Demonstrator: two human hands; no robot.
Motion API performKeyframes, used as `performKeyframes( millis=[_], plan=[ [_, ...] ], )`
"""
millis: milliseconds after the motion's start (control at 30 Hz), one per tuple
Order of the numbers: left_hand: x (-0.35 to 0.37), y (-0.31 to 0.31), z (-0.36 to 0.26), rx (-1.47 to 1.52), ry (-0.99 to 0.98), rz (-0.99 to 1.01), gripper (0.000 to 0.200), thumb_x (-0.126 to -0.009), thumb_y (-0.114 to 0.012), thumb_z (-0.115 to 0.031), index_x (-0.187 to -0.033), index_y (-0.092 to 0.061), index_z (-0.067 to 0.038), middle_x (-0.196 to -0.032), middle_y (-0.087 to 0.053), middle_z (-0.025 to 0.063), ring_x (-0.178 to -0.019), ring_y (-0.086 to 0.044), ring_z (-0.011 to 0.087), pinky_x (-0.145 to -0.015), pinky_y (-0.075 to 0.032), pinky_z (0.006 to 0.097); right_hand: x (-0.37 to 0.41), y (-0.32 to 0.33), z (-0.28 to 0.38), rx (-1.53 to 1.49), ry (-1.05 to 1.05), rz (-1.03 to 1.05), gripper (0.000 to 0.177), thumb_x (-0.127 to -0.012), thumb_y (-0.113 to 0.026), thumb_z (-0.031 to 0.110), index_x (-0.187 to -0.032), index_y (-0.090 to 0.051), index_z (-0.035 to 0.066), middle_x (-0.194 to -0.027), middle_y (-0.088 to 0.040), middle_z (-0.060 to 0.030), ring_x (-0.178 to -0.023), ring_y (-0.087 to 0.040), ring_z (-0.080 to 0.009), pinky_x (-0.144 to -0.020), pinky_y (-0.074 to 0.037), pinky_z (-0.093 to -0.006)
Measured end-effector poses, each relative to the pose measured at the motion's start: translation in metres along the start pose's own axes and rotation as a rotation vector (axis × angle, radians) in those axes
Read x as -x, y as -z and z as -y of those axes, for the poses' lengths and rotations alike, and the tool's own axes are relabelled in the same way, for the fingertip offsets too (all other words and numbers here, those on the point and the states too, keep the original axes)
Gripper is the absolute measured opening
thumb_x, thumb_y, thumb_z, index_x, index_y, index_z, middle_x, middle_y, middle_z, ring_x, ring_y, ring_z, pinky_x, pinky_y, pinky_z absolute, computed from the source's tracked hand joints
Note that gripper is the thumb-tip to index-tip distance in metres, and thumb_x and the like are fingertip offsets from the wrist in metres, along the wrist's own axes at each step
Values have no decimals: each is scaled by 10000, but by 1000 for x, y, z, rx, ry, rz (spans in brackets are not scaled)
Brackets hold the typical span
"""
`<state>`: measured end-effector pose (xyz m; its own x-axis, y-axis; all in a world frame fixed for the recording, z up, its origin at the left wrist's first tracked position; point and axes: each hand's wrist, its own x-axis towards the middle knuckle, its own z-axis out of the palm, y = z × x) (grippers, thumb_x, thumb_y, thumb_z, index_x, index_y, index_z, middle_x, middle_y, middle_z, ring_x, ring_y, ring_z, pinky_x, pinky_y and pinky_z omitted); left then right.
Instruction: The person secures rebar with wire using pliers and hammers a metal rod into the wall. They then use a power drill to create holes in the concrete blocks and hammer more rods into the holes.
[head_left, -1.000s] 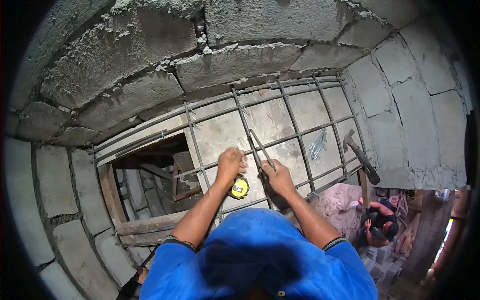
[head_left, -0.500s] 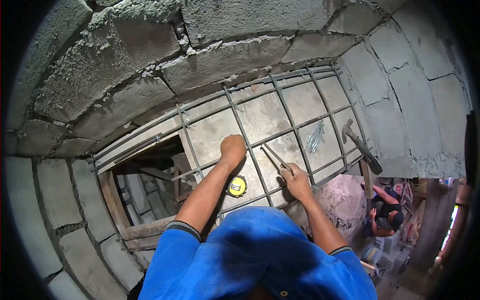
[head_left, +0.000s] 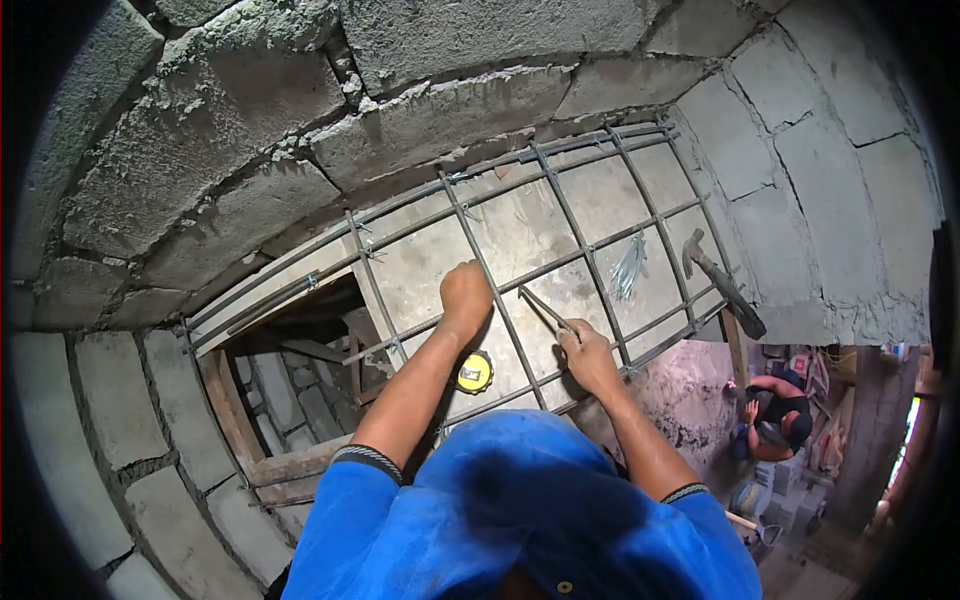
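Note:
A grid of steel rebar (head_left: 561, 205) lies over a flat board (head_left: 520, 228), with wire ties at several crossings. My left hand (head_left: 467, 293) is closed in a fist on the rebar, beside a crossing; its fingertips are hidden. In my right hand (head_left: 588, 357) is a thin metal rod (head_left: 543, 308), gripped at its near end. Its far tip points up and left, close to that same crossing. Just right of my left forearm sits a yellow and black tape measure (head_left: 474, 372). A bundle of tie wire (head_left: 628, 268) rests on the board further right.
A hammer (head_left: 722, 284) lies across the grid's right end. At left, a wood-framed opening (head_left: 232, 405) drops below the board. Rough concrete block walls (head_left: 450, 130) enclose the back and sides. Lower down at right, another person (head_left: 778, 415) crouches near blocks and a shovel handle (head_left: 742, 521).
The view has shifted slightly. Both my hands keep nearly the same place and grip, and the rod's tip stays near the crossing. The person below has shifted their arms.

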<state>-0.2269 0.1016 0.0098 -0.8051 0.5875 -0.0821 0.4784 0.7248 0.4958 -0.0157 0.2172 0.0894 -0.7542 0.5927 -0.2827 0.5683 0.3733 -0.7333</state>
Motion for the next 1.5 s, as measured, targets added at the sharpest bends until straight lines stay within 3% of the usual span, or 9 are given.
performKeyframes(
  millis=[233, 267, 333, 400, 800, 1000, 1200, 1300, 1500],
  plan=[
    [12, -16, -1, 103, -25, 50, 142, -761, -606, -71, -755, -704, 31, -766, -693, 256, -737, -712, 402, -676, -571, 485, -4, -2, 1, -10, -68, 16, 287, -989, -575, 230, -1113, -655, -16, -819, -694, -227, -763, -701, -365, -729, -533, -421],
    [6, -17, 3, 172, -13, 56, 154, -764, -605, -80, -726, -700, 35, -737, -686, 255, -701, -708, 401, -666, -567, 479, -7, -1, -1, -59, -144, 50, 286, -1001, -560, 225, -1095, -649, -30, -772, -680, -169, -676, -663, -270, -656, -515, -371],
    [-5, 15, 5, 914, 534, 462, 192, -814, -603, -36, -639, -642, 34, -578, -609, 136, -427, -533, 209, -387, -387, 366, -9, -3, -2, -109, -217, 83, 289, -1014, -544, 220, -1078, -643, -45, -725, -666, -112, -589, -625, -175, -583, -496, -321],
    [-11, 27, 5, 982, 702, 529, 203, -855, -611, -91, -660, -625, -36, -544, -554, 54, -379, -431, 134, -348, -290, 295, -12, -6, -4, -366, -431, 125, 255, -1023, -534, 231, -1090, -627, 3, -678, -608, -61, -524, -564, -152, -486, -454, -316],
    [-17, -3, 18, 1385, 962, 448, 74, -892, -628, -50, -869, -655, 15, -671, -593, 59, -493, -504, 131, -381, -374, 268, -8, -18, 8, -1168, -824, 275, 241, -1001, -554, 120, -1175, -568, -45, -715, -525, -20, -577, -541, -136, -482, -468, -286],
    [24, 16, 14, 1438, 979, 579, 226, -1013, -575, -280, -952, -618, -67, -637, -553, 2, -505, -578, 166, -382, -416, 287, 0, -20, 33, -1135, -850, 232, 213, -1013, -495, 112, -1185, -545, -3, -689, -497, -14, -543, -509, -119, -419, -426, -260],
    [24, 21, 19, 925, 490, 209, 323, -947, -638, -304, -846, -696, -4, -602, -628, 100, -530, -638, 252, -462, -489, 393, 4, -17, 47, -1111, -796, 184, 245, -1005, -495, 106, -1219, -532, -9, -691, -508, -10, -542, -530, -120, -390, -429, -247],
    [9, 38, 17, 420, 35, 269, 344, -936, -588, -276, -813, -721, 17, -726, -678, 224, -740, -669, 420, -758, -524, 500, 2, -23, 45, -1136, -796, 174, 243, -1009, -494, 113, -1216, -534, -8, -691, -516, -6, -542, -537, -126, -398, -439, -257],
    [54, -20, -20, 384, -60, -137, 248, -920, -572, -160, -767, -646, 20, -806, -654, 251, -806, -645, 448, -743, -520, 529, 9, -25, 51, -1027, -714, 184, 239, -1017, -518, 133, -1211, -539, -5, -690, -527, -4, -543, -550, -132, -431, -465, -269]
  ],
)
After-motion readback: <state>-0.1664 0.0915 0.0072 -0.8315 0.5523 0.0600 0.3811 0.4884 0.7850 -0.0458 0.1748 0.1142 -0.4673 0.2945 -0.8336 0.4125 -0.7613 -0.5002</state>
